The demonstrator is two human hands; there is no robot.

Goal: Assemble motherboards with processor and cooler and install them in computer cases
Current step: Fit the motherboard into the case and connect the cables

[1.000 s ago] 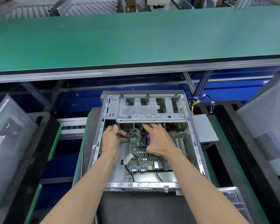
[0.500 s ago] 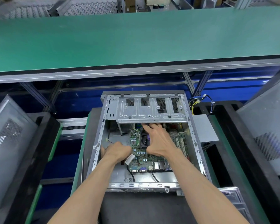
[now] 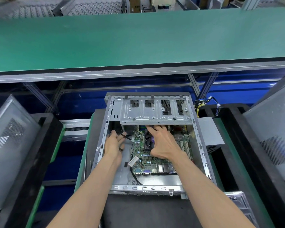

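Both hands are inside the open grey metal computer case [image 3: 202, 155]. Left hand [image 3: 114, 146] has its fingers spread loose beside a thin black cable [image 3: 126, 137], not gripping anything. Right hand [image 3: 163, 143] lies flat, fingers straight, over the black cooler fan [image 3: 148, 143] on the green motherboard [image 3: 151, 163], which sits in the case bottom.

Right hand [image 3: 164, 145] fingertips under drive cage [image 3: 156, 112]
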